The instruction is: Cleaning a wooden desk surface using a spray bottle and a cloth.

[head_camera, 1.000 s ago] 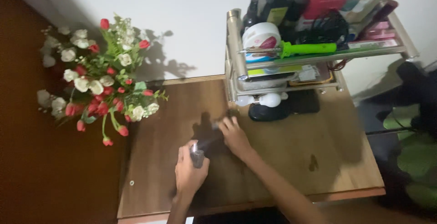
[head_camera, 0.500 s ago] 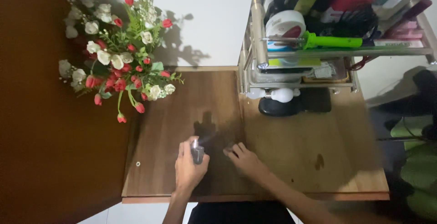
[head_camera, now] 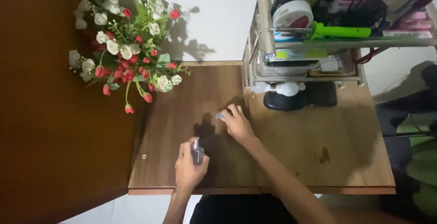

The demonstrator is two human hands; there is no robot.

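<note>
Spray bottle gripped in the left hand, cloth under the right

Spray bottle [head_camera: 197,153], small and grey, stands upright in the left hand [head_camera: 189,169], whose fingers [head_camera: 182,153] are curled tightly round it near the front edge of the desk [head_camera: 318,160]. Just beyond and to the right of those fingers, the right hand [head_camera: 236,124] lies palm down on the wood, its fingers [head_camera: 227,114] bent over a small pale cloth [head_camera: 220,115] that peeks out at the fingertips; how firmly it is held cannot be told. The two hands are near each other but apart.

Farther from the right fingers, toward the wall, a metal rack [head_camera: 264,46] stands on the desk, loaded with bottles and a green-handled tool [head_camera: 339,32]. A dark round object [head_camera: 284,101] sits at the foot of the rack, near the right fingertips. Well away to the left of both hands, a bouquet of red and white flowers [head_camera: 127,55] stands at the back corner of the desk.
</note>
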